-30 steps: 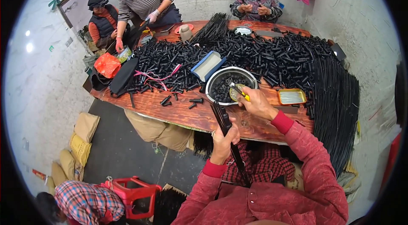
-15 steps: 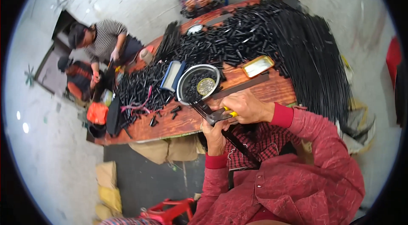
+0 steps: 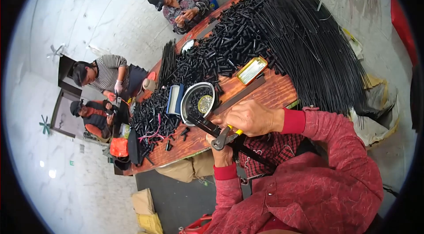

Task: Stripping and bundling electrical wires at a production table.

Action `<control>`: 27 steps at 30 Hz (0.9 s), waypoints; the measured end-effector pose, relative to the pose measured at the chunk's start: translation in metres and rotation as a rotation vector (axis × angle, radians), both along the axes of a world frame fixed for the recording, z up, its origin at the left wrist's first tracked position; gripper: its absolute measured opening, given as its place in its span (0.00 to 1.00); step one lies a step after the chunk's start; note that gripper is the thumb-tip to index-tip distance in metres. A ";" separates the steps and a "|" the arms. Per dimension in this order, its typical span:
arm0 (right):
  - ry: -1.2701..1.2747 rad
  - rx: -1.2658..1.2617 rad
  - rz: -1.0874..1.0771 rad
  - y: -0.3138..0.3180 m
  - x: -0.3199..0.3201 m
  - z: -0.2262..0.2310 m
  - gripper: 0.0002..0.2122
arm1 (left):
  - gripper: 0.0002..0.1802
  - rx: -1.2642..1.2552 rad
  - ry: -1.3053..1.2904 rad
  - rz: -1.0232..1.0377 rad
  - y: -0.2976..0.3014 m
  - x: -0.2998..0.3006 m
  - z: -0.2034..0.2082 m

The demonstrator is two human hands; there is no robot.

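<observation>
My right hand (image 3: 254, 117) is closed round pliers (image 3: 221, 139) with yellow grips; their dark metal head lies over my left hand. My left hand (image 3: 223, 156), partly hidden beneath that head, grips a bundle of long black strips (image 3: 254, 152). The strips slant from the bowl's near side down across my lap. Just beyond my hands stands a metal bowl (image 3: 183, 107) of small black parts, with a round tin (image 3: 204, 104) of shiny bits inside it. What the plier jaws touch is hard to make out.
Black tubes (image 3: 225, 44) are heaped over the wooden table (image 3: 280, 90), with long black rods (image 3: 313, 48) at right. Nearby lie a dark flat bar (image 3: 240, 95), a yellow-rimmed tray (image 3: 251, 70) and a blue-and-white box (image 3: 175, 99). Several people work along the far and left sides.
The view has tilted, bringing a wall clock into sight. The pliers' head has moved down and toward me along the strips, over my left hand. Both hands keep their hold.
</observation>
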State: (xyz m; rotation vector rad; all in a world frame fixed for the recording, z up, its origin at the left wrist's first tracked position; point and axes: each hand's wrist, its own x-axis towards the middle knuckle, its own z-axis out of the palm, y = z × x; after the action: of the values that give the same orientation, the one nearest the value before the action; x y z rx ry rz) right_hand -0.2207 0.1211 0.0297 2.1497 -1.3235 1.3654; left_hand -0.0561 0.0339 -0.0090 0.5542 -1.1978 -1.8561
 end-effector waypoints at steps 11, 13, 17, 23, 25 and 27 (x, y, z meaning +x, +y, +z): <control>-0.161 0.087 0.045 0.020 -0.022 0.003 0.07 | 0.19 0.015 0.002 -0.110 0.006 -0.021 0.005; -0.190 0.094 0.077 0.018 -0.021 0.003 0.07 | 0.19 0.025 0.030 -0.160 0.002 -0.018 0.004; -0.153 0.082 0.079 0.009 -0.014 0.005 0.12 | 0.20 0.090 0.035 -0.127 -0.003 -0.011 0.004; -0.128 0.089 0.104 -0.011 0.006 0.005 0.09 | 0.19 0.010 0.021 -0.075 -0.017 0.007 -0.011; -0.108 0.099 0.103 -0.013 0.014 0.005 0.09 | 0.22 0.024 0.043 -0.055 -0.017 0.013 -0.012; -0.082 0.134 0.095 -0.015 0.019 0.007 0.09 | 0.24 0.103 0.123 -0.082 -0.022 0.022 -0.012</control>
State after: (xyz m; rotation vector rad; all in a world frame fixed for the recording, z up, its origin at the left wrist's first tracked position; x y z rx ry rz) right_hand -0.2014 0.1064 0.0367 2.2941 -1.3957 1.4534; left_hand -0.0339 0.0122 -0.0214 0.4456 -1.0618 -2.0001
